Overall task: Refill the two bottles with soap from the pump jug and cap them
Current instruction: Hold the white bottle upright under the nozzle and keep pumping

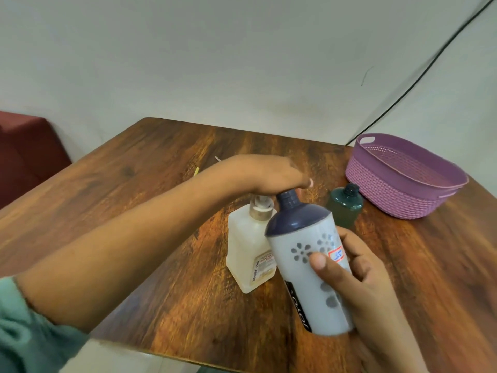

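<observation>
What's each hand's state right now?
Left hand: on the navy top of the flower-print bottle; grip cannot be told.
Right hand: holding that bottle.

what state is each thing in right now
white bottle: tilted, neck under the left hand
pump jug: upright on the table, pump fitted
green bottle: upright, dark cap on
purple basket: upright on the table
left hand: palm down over the pump and the white bottle's neck
right hand: grips the white bottle
</observation>
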